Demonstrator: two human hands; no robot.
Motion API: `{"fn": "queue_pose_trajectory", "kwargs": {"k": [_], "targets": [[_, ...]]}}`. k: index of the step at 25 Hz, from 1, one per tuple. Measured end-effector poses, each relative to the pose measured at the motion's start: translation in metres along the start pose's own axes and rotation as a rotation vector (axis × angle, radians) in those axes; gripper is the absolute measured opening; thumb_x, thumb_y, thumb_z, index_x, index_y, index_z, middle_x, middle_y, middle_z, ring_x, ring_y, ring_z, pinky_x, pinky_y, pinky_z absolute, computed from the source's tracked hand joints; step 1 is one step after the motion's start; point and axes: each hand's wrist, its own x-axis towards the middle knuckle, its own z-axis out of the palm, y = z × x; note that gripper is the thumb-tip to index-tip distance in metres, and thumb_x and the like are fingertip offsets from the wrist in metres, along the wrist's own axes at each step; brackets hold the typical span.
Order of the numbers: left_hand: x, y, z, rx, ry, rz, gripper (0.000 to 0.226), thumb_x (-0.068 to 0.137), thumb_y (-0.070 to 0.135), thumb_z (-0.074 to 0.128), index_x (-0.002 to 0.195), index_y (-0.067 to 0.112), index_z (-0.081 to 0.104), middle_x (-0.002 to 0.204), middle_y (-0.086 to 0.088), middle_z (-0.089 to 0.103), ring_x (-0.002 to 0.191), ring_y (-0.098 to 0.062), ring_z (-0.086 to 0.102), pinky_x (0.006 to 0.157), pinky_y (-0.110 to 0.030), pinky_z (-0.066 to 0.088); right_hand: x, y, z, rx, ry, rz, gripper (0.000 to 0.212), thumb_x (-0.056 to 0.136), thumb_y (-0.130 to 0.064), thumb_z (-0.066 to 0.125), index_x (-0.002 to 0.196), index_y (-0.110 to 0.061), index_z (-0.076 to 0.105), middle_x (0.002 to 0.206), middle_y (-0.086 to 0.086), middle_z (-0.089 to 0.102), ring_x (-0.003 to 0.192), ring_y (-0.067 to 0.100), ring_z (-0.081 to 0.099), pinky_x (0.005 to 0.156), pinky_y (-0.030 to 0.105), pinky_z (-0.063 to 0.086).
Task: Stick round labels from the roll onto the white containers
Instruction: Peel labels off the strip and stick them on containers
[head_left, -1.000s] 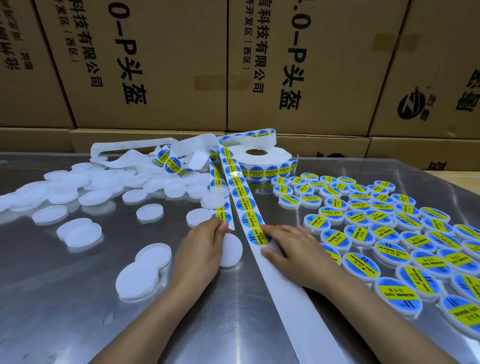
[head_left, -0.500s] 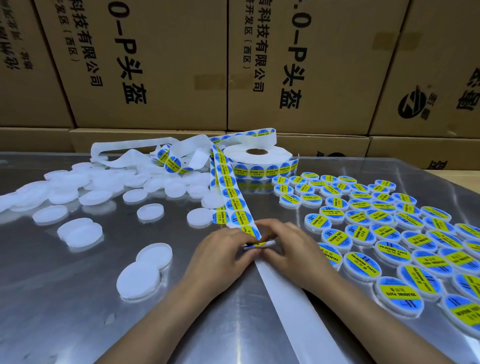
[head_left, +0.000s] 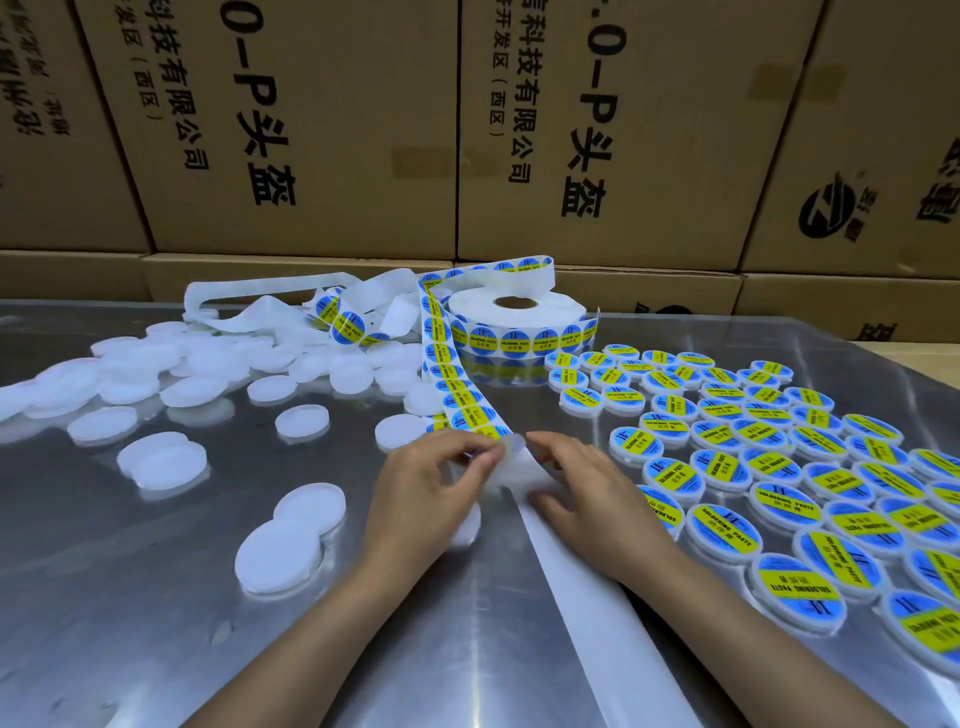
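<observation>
Work surface: reflective metal table (head_left: 156, 597), scuffed, showing glare and reflections.
Rear stack: large brown cardboard boxes (head_left: 322, 130) ranged along the table's far edge, side by side, black printed characters on their faces.
Lower tier: flatter cardboard cartons (head_left: 644, 291) beneath the large ones, tops level with the table's far edge.

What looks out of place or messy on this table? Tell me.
Only the spent backing tape: it lies in loose tangled loops behind the unlabelled white containers, left of the label roll. Nothing looks spilled or damaged.
</observation>
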Motion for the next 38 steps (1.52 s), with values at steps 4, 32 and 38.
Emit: {"fn": "queue_pose_trajectory", "kwargs": {"k": [4, 32, 38], "targets": [[0.005, 0.000, -0.004, -0.093, 0.081, -0.122, 0.020, 0.083, 0.017, 0.069, 0.071, 0.032, 0.068, 0.072, 0.021, 0.068, 0.066, 0.006, 0.059, 0.068, -0.017, 0.044, 0.001, -0.003, -0.006, 0.020, 0.042, -0.016, 0.068, 0.078, -0.015, 0.065, 0.140, -0.022, 0.037, 0.134, -0.007, 0.047, 0.122, 0.014, 0.041, 0.098, 0.015, 0.027], [-0.005, -0.001, -0.020, 1.103, -0.412, -0.094, 0.081, 0.069, 0.088, 0.024, 0.122, 0.029, 0.044, 0.122, 0.008, 0.049, 0.115, -0.018, 0.047, 0.082, -0.036, 0.033, 0.002, -0.027, -0.020, 0.996, 0.186, 0.514, 0.020, 0.085, -0.011, 0.067, 0.105, -0.009, 0.066, 0.084, 0.005, 0.072, 0.066, -0.005, 0.063, 0.058, 0.005, 0.043], [-0.001, 0.002, -0.015, 0.943, -0.377, -0.028, 0.052, 0.082, 0.067, 0.045, 0.117, 0.029, 0.048, 0.116, 0.006, 0.048, 0.107, -0.019, 0.049, 0.073, -0.030, 0.037, 0.003, -0.028, -0.017, 1.052, 0.177, 0.527, 0.014, 0.083, -0.007, 0.067, 0.097, -0.007, 0.067, 0.088, 0.008, 0.073, 0.068, 0.001, 0.066, 0.058, 0.008, 0.045]]}}
